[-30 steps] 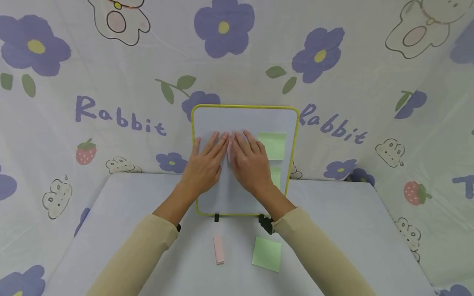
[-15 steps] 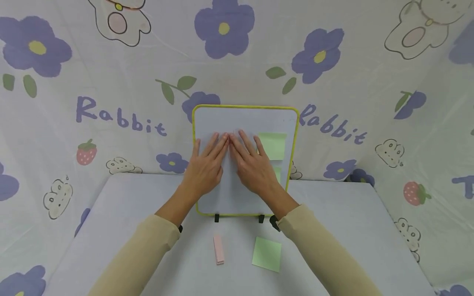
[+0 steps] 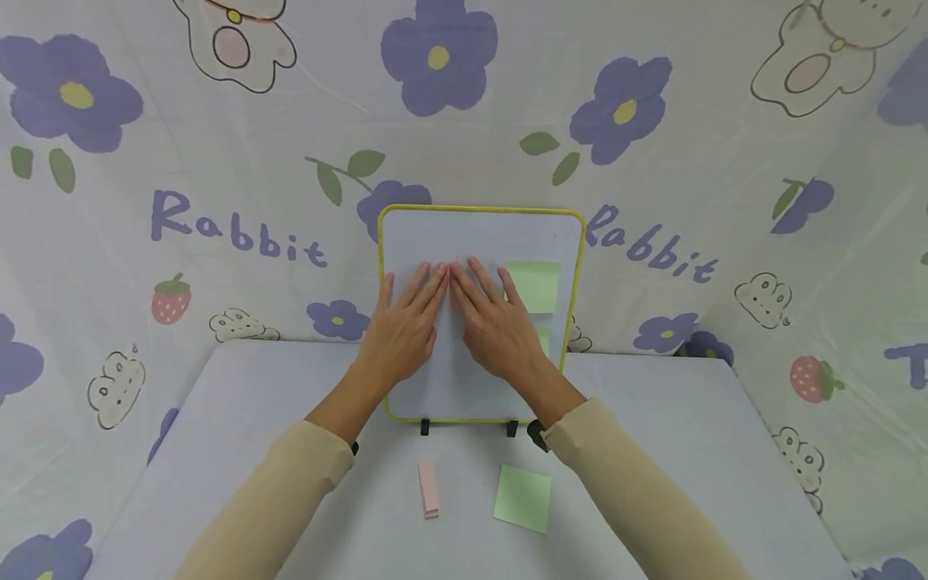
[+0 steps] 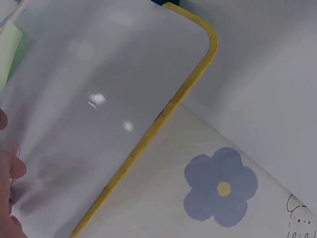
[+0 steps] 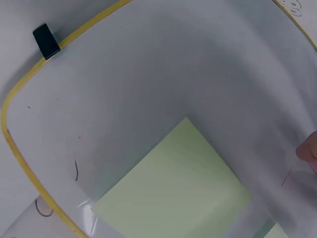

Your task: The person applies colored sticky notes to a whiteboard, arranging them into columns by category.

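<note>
Both hands lie against a white board (image 3: 435, 387) with a yellow frame. My left hand (image 3: 401, 334) rests on its left half, fingers extended upward. My right hand (image 3: 500, 332) presses beside it with straight, spread fingers, and the two index fingertips almost meet near the middle. Under the right fingers a narrow pink sticky note is mostly hidden; a sliver of pink paper (image 5: 314, 166) shows by the thumb (image 5: 306, 148) in the right wrist view. Right of that hand, a green sticky note (image 3: 536, 287) is stuck on the board, with a second green note (image 3: 543, 338) below, partly covered.
In front of the board, a narrow pink sticky pad (image 3: 428, 489) and a square green sticky pad (image 3: 522, 499) lie on the white table (image 3: 652, 451). Black clips (image 3: 424, 427) hold the board's lower edge. A patterned cloth (image 3: 478, 161) hangs behind.
My right hand's fingers have straightened and spread, covering the pink note that showed between the hands. The right wrist has shifted slightly right. My left hand is nearly still.
</note>
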The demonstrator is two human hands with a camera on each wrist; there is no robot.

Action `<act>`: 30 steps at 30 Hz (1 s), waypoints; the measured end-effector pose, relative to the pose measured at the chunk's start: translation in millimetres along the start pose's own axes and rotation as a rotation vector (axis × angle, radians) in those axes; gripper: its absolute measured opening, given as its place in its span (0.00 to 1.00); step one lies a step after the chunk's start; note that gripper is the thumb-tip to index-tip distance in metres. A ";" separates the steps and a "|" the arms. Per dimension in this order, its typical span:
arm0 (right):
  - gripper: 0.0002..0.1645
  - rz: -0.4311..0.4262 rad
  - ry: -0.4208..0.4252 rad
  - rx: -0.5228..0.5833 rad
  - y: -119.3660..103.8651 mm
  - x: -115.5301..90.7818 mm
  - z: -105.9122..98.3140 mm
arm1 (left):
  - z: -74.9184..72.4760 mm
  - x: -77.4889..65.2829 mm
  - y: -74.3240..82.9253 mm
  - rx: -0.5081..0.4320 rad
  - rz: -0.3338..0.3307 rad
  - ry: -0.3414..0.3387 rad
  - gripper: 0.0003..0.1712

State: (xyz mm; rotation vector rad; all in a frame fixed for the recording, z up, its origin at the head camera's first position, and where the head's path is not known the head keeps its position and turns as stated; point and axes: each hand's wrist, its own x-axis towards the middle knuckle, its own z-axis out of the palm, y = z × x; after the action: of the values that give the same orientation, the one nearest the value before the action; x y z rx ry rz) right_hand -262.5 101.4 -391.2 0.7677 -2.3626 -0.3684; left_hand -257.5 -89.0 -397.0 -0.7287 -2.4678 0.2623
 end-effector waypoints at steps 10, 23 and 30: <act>0.47 0.018 -0.039 0.029 -2.6 0.0 -1.8 | -2.0 2.8 6.7 -0.005 -0.018 0.036 0.37; 0.45 0.009 -0.023 0.037 -4.5 -6.5 2.8 | -0.1 -2.2 7.7 0.029 -0.004 0.011 0.39; 0.46 0.006 -0.023 0.046 -4.7 -7.8 4.4 | 0.8 -2.2 7.7 0.054 0.001 0.012 0.41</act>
State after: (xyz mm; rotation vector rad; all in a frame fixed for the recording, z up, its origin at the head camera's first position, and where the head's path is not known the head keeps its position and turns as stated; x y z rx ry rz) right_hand -258.3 102.7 -400.3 0.7811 -2.4020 -0.3232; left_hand -253.0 -83.7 -401.2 -0.7065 -2.4395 0.3219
